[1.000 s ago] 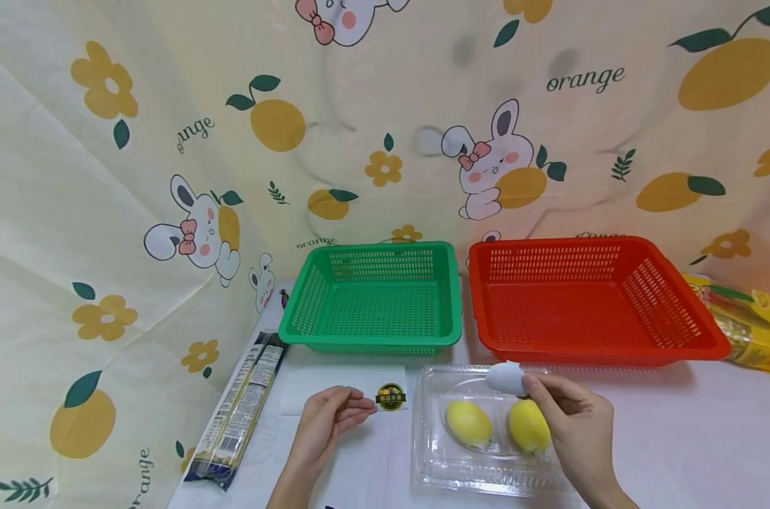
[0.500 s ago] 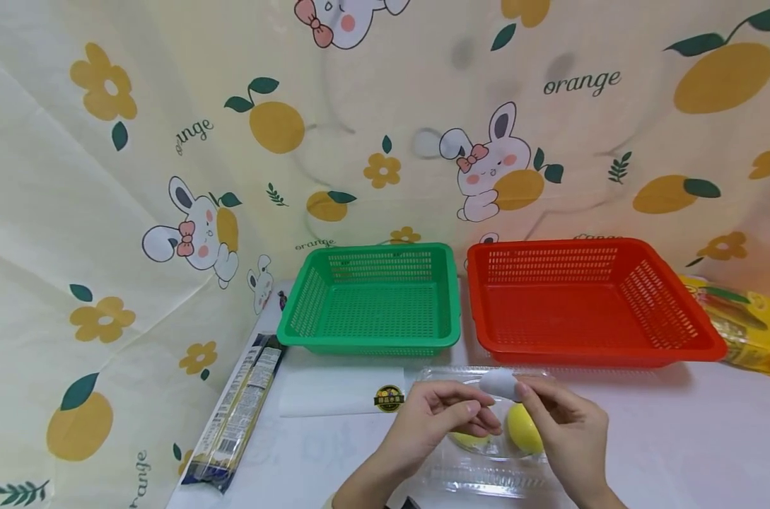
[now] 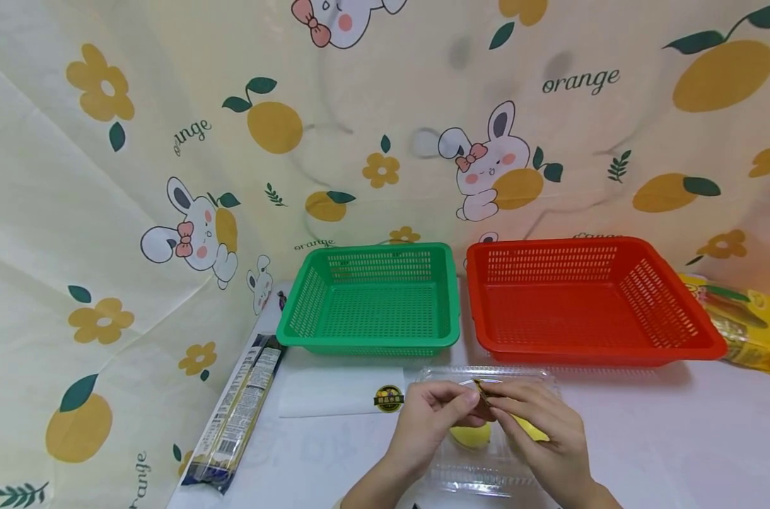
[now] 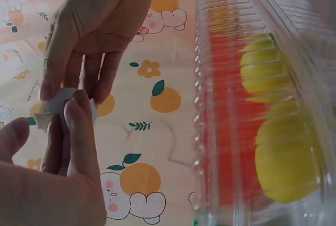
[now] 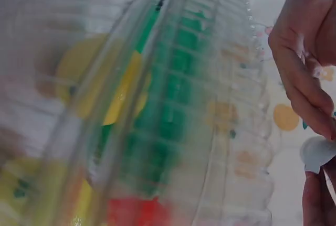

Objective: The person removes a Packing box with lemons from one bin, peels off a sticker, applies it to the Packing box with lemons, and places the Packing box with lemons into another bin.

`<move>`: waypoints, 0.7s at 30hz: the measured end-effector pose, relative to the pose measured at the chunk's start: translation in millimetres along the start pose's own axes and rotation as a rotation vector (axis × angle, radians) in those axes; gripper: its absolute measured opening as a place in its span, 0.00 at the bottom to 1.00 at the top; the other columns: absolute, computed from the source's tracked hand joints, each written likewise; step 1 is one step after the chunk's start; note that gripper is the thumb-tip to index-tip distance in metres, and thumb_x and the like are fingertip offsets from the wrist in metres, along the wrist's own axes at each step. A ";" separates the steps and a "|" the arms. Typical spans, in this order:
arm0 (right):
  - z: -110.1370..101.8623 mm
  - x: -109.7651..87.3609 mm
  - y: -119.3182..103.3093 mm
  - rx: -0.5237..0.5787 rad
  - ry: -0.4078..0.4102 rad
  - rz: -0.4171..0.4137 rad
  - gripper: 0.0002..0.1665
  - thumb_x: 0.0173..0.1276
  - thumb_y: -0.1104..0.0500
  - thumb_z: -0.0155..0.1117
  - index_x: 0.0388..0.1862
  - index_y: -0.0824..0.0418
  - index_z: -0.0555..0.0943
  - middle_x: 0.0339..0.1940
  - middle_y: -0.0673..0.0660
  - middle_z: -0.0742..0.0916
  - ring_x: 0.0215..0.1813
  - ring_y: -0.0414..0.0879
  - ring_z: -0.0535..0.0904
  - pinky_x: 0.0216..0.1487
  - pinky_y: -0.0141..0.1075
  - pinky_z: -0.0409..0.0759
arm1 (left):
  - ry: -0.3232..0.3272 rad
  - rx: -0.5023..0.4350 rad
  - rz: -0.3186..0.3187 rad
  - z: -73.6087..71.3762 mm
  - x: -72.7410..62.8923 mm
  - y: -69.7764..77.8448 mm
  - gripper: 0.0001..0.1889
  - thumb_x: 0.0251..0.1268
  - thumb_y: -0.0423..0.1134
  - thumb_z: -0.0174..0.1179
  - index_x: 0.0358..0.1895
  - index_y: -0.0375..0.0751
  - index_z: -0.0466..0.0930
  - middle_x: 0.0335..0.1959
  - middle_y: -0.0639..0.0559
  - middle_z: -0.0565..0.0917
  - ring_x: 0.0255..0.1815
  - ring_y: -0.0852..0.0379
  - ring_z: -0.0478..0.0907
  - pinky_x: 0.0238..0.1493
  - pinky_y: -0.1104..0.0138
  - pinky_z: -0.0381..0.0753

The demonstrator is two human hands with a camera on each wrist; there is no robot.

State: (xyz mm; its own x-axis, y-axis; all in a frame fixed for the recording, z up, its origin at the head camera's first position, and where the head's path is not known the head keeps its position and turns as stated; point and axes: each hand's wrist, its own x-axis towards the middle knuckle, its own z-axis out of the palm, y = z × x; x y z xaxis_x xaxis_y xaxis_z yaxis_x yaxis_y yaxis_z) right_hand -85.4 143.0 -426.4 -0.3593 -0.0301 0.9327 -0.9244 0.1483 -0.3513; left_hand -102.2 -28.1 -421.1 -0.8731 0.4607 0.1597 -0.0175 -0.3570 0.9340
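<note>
Between my two hands is a small sticker (image 3: 482, 393) with a dark, gold-edged face and a white back. My left hand (image 3: 423, 428) pinches it from the left, and my right hand (image 3: 544, 428) grips it from the right. In the left wrist view the sticker's white side (image 4: 58, 100) shows between the fingers of both hands. Below the hands stands a clear plastic box (image 3: 480, 477) holding two lemons, one on the left (image 3: 472, 435) and one on the right (image 3: 531, 428), partly covered by my hands.
Behind the box stand a green basket (image 3: 368, 346) and a red basket (image 3: 588, 353). A white sheet (image 3: 334, 389) with a round dark sticker (image 3: 388, 399) lies left. Long packets (image 3: 241, 410) lie farther left. A yellow bag (image 3: 747, 329) sits at right.
My left hand has come right, over the box, to the sticker in my right hand. The sticker has turned from its white side to edge-on in the head view.
</note>
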 end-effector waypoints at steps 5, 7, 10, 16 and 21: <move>2.6 1.0 1.6 -0.041 -0.051 -0.079 0.14 0.69 0.62 0.68 0.37 0.75 0.86 0.45 0.69 0.87 0.52 0.53 0.80 0.62 0.29 0.76 | 0.052 -0.012 0.008 -0.3 -1.1 -0.6 0.19 0.67 0.31 0.63 0.40 0.08 0.75 0.34 0.44 0.87 0.32 0.61 0.86 0.40 0.65 0.88; 2.9 1.8 0.5 -0.058 -0.056 -0.078 0.14 0.69 0.61 0.68 0.37 0.74 0.87 0.46 0.70 0.86 0.53 0.53 0.80 0.61 0.28 0.76 | 0.052 -0.008 0.013 -1.0 -1.8 -0.9 0.19 0.66 0.30 0.63 0.40 0.08 0.75 0.34 0.43 0.87 0.32 0.61 0.86 0.39 0.65 0.88; 2.5 3.0 -2.3 -0.062 -0.043 -0.038 0.14 0.69 0.59 0.68 0.37 0.73 0.87 0.49 0.71 0.85 0.55 0.52 0.79 0.59 0.27 0.77 | 0.040 0.019 0.014 -3.5 -3.3 -1.4 0.17 0.66 0.28 0.62 0.41 0.08 0.75 0.37 0.33 0.86 0.32 0.62 0.86 0.40 0.66 0.87; -5.3 -5.3 -0.3 -0.060 0.006 0.179 0.04 0.63 0.69 0.71 0.36 0.71 0.86 0.45 0.67 0.84 0.49 0.45 0.79 0.52 0.23 0.79 | 0.021 0.154 0.016 -9.5 -4.0 -1.3 0.13 0.66 0.28 0.61 0.41 0.12 0.78 0.37 0.20 0.82 0.31 0.64 0.85 0.41 0.67 0.87; -15.5 -10.7 0.3 -0.034 -0.047 0.443 0.21 0.47 0.87 0.68 0.38 0.69 0.86 0.37 0.59 0.85 0.43 0.41 0.80 0.47 0.24 0.81 | -0.002 0.232 0.029 -14.8 -3.2 -1.5 0.13 0.68 0.29 0.60 0.42 0.16 0.81 0.36 0.22 0.82 0.32 0.66 0.83 0.41 0.68 0.87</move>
State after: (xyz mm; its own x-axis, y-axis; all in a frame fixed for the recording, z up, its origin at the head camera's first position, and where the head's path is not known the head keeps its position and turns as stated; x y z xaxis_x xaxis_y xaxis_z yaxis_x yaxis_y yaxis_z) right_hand -79.9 158.7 -435.2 -0.7262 -0.0013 0.6875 -0.6752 0.1897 -0.7128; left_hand -106.5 -41.1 -427.8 -0.8707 0.4546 0.1877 0.1200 -0.1739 0.9774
